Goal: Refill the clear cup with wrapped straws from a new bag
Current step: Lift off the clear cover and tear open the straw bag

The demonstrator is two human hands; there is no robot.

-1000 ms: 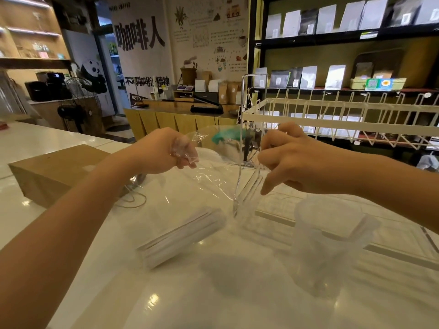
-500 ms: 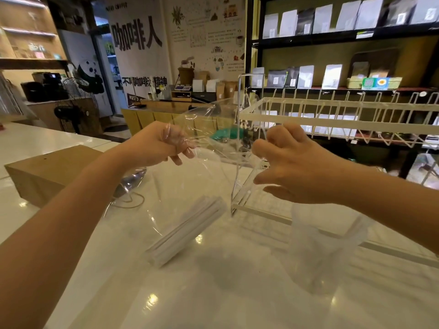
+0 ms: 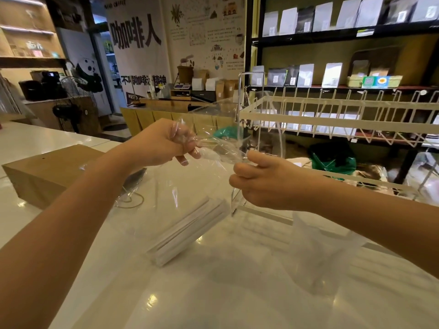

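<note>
Left hand (image 3: 164, 147) and right hand (image 3: 259, 179) both grip top of clear bag (image 3: 180, 186) mid-frame; wrapped straws (image 3: 187, 231) inside, clear cup (image 3: 323, 252) lower right.

A coffee shop is showing here. Foil coffee pouches (image 3: 332, 74) are standing along dark wall shelves (image 3: 320, 34). A white banner with large black characters (image 3: 135, 39) is hanging behind a wooden service counter (image 3: 164, 103).

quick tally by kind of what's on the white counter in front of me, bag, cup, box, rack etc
clear plastic bag: 1, gripped by left hand and right hand
bundle of wrapped straws, inside the bag: 1
clear cup: 1
brown cardboard box: 1
white wire rack: 1
total: 5
</note>
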